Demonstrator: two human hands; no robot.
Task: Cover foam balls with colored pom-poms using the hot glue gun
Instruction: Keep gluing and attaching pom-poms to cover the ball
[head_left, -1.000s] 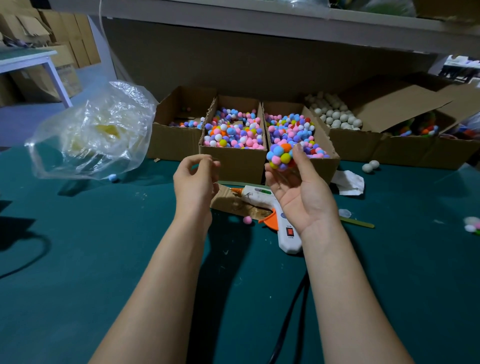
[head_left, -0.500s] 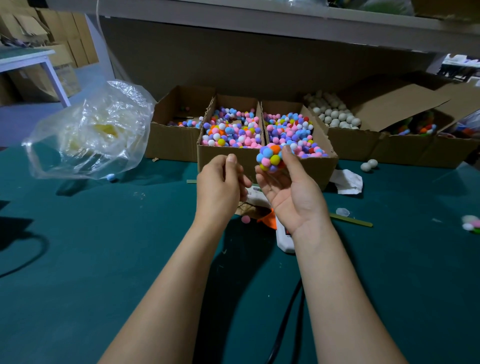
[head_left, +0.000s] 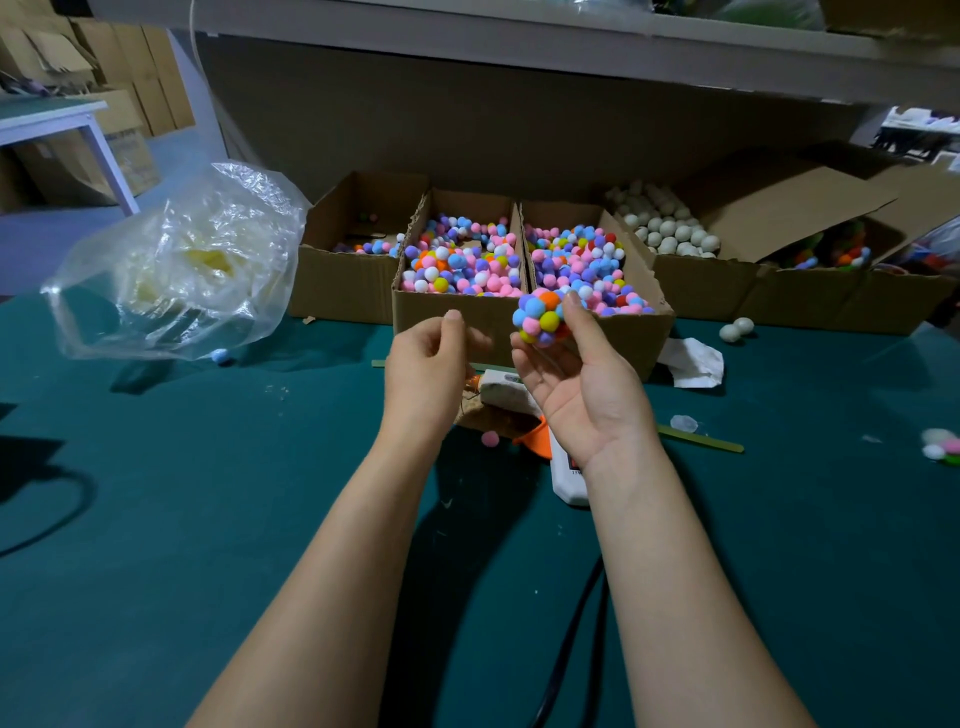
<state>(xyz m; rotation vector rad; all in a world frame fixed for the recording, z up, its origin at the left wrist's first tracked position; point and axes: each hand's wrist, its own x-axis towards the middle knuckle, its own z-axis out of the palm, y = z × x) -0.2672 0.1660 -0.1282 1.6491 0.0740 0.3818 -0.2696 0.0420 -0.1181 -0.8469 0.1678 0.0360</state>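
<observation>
The right hand (head_left: 582, 395) holds the ball (head_left: 540, 318) up in front of the boxes (head_left: 639, 332), probably to look for bare spots. Its fingers (head_left: 579, 327) and thumb are clamped on the ball's right and near sides. The left hand (head_left: 428, 364) hovers just left of the ball with fingers curled, though I cannot tell if they pinch anything, and the glue gun (head_left: 569, 478) lies on the surface (head_left: 208, 519) below.

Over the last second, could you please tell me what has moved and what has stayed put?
The left hand moved right, closing in on the pom-pom-covered ball, which the right hand shifted slightly left towards it. Nothing was picked up or let go: the right hand held the ball throughout. The glue gun, cardboard boxes and plastic bag stayed put.
</observation>
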